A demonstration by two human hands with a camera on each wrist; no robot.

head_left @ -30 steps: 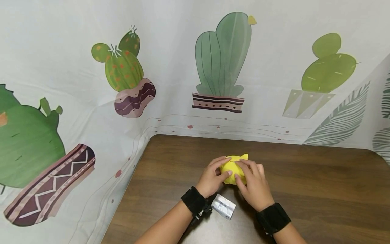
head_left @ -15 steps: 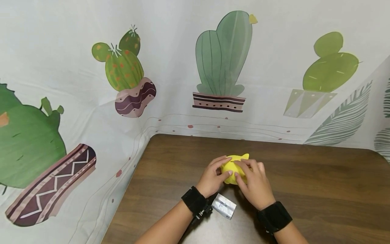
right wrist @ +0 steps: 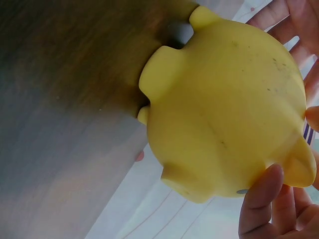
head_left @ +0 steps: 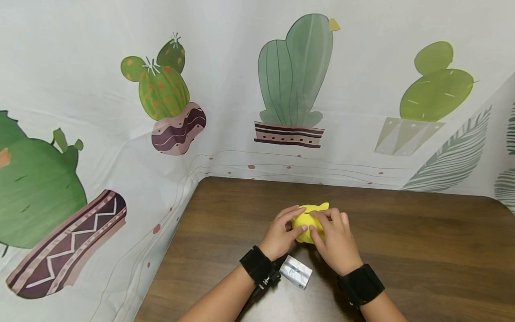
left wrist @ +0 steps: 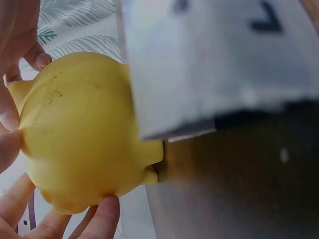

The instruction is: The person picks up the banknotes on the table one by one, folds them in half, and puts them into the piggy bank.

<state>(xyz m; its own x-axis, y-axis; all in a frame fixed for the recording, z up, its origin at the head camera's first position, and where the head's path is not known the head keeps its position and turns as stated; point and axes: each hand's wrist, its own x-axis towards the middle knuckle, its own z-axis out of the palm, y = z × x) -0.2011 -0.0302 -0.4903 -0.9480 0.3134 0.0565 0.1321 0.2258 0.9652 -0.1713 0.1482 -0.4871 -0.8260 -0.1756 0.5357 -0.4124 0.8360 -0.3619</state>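
Observation:
A yellow piggy bank [head_left: 307, 223] stands upright on the wooden table, its dark slot on top and an ear at the upper right. My left hand [head_left: 278, 237] holds its left side, thumb on the front and fingers over the top. From the right, my right hand [head_left: 339, 243] grips it with bent index finger by the slot and thumb low on the front. In the right wrist view, the right thumb [right wrist: 264, 196] touches the piggy bank near its eye and ear. Dark specks mark the body [left wrist: 84, 124] in the left wrist view. Its underside is hidden.
A small silver rectangular block [head_left: 296, 272] lies on the table [head_left: 422, 250] between my forearms; it fills much of the left wrist view up close. Black straps [head_left: 361, 285] circle both wrists. A white cactus-print cloth [head_left: 225, 134] hangs behind and left of the table.
The right hand's fingers bend slightly more over the piggy bank and its wrist strap edges up a little. The left hand, piggy bank and silver block stay in place.

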